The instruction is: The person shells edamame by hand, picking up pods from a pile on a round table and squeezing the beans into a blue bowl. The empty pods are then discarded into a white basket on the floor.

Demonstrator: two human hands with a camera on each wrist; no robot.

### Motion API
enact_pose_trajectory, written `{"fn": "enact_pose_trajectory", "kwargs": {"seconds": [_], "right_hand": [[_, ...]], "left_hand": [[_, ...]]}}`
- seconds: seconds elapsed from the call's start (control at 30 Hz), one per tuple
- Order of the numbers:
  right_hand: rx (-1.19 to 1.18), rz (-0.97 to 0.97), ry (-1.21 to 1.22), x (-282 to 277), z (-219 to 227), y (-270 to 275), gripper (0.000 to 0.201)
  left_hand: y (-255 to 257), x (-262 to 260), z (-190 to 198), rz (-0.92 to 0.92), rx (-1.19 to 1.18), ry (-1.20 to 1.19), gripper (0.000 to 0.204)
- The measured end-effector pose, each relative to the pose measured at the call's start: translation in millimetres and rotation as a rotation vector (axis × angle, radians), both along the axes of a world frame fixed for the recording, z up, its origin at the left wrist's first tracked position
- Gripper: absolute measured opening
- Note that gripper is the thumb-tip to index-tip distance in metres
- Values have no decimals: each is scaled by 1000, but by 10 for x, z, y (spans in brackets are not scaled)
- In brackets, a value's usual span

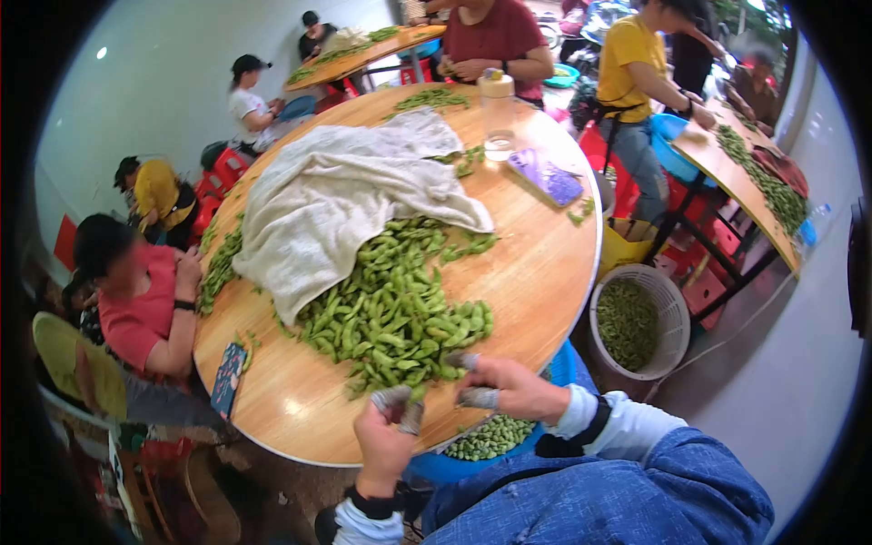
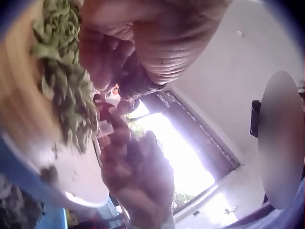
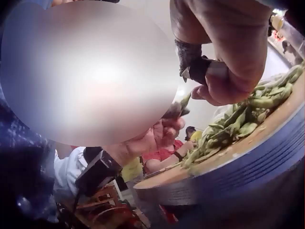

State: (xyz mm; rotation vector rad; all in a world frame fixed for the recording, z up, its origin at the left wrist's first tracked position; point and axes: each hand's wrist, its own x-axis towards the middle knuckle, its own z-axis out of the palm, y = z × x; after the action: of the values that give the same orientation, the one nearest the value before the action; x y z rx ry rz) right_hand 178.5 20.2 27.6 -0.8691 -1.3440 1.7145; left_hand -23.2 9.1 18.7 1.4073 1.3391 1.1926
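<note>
The left hand [image 1: 386, 440] pinches a green soybean pod [image 3: 184, 106] between wrapped fingertips, its free end pointing up past them in the right wrist view. The right hand [image 1: 522, 389] is just beside it, fingers bent and two tips wrapped; whether it grips anything, I cannot tell.

More soybean pods [image 1: 391, 309] lie heaped on the round wooden counter [image 1: 527, 263], just beyond both hands, partly under a crumpled cloth [image 1: 318, 200]. Shelled beans [image 1: 490, 438] sit in a blue basin [image 1: 436, 468] below the counter's edge, close under the right hand.

A pod this slim should weigh almost nothing. The skin looks pliable but fibrous, perhaps slick if damp, so the flat of it near one end seems the surest hold, between thumb and forefinger. The beans inside are probably firm and smooth, likely to slip under a squeeze, and might bruise if pressed hard.
</note>
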Motion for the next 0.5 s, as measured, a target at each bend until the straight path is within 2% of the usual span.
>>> {"fn": "enact_pose_trajectory", "kwargs": {"seconds": [0.03,0.13,0.17,0.23,0.27,0.37,0.4,0.5], "right_hand": [[-5,16,56,-47,-17,-5,31],[18,51,130,-66,-130,-13,23],[4,58,150,-25,-150,-23,21],[53,41,40,54,-85,-67,18],[75,41,-13,84,-61,-81,17],[123,87,-15,151,-64,-82,23],[131,97,-33,166,-48,-78,23],[91,174,-13,186,54,-80,23]], "left_hand": [[-73,88,-43,-43,62,68,22],[-166,257,-109,-98,78,13,22],[-176,300,-76,-121,-3,-59,24],[-209,353,11,-154,-170,-193,26],[-208,336,18,-203,-238,-189,25],[-178,311,115,-376,-429,-335,18],[-119,206,35,-598,-391,-256,18],[-102,152,45,-735,-559,-318,23]]}}
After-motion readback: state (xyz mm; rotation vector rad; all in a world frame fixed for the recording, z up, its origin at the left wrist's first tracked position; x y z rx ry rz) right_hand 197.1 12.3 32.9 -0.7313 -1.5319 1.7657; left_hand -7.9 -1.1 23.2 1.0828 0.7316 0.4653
